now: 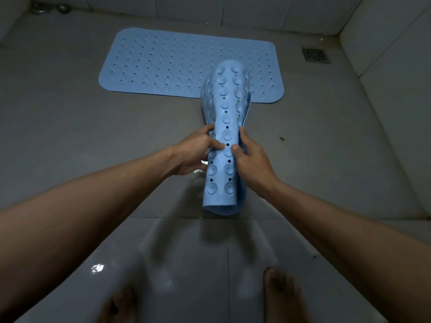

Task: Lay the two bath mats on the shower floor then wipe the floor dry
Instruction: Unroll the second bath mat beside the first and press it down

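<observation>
A: Bare feet [283,297] nearest, on wet shower floor [70,127].
B: Left hand [193,152], right hand [253,159] both clasp rolled mat [224,145]; flat mat [177,64] lies beyond.

A square drain grate [316,55] sits near the tiled wall [256,12].

Grey tiled shower floor [70,117] with one blue bath mat [163,64] laid flat on it

The perforated mat lies toward the back wall, its long side running left to right, all four rounded corners down on the tiles. A square metal floor drain [316,55] sits in the far right corner, well apart from the mat. Wet glints show on the near tiles, one bright patch [97,268] at lower left. Two bare feet [283,297] stand on the closest tiles.
</observation>
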`<state>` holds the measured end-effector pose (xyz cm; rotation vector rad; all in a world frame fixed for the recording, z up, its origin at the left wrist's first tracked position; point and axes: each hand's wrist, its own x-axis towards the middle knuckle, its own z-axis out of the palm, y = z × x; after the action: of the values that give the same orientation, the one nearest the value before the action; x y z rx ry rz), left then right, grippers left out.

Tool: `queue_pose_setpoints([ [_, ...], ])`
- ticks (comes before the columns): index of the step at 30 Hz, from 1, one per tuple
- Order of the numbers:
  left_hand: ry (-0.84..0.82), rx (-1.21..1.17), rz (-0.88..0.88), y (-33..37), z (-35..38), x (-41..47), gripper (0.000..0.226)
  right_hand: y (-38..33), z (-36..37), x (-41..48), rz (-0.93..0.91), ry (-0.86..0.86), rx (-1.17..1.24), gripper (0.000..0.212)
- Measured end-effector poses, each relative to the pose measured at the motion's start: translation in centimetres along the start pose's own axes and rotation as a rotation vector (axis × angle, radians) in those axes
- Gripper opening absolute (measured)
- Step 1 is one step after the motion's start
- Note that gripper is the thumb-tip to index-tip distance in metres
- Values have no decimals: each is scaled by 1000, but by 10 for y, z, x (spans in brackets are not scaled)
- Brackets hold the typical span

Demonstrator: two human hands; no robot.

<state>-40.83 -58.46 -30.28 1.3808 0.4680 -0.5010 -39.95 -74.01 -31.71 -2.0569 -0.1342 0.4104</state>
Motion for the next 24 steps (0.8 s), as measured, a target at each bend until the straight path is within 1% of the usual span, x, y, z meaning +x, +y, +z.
queue_pose_setpoints([
  [3,-15,34,-9,3,10,5,47,6,-12,-3,9,35,-18,55],
  [5,21,83,-23,1,12,8,47,11,-15,-8,7,40,-32,57],
  [10,214,192,-73,-16,4,14,48,22,-17,-8,-21,48,-88,55],
  [12,277,250,-64,-24,3,13,47,25,-19,-3,-28,38,-127,55],
  [13,303,314,-31,-27,4,14,52,26,-21,0,-47,21,-167,55],
  [14,320,403,17,-30,5,15,63,28,-21,2,-57,-1,-211,58],
  [15,325,510,69,-32,7,16,75,30,-21,4,-54,-21,-246,61],
  [16,321,639,115,-32,10,18,80,30,-21,5,-43,-41,-273,64],
  [18,334,875,175,-32,16,23,75,32,-20,8,-44,-59,-315,61],
  [19,338,957,184,-32,19,26,73,34,-20,8,-52,-63,-336,58],
  [21,332,1055,121,-32,20,31,80,36,-23,7,-40,-74,-388,57],
  [24,356,1036,40,-38,12,36,84,43,-33,6,5,-116,-544,65],
])
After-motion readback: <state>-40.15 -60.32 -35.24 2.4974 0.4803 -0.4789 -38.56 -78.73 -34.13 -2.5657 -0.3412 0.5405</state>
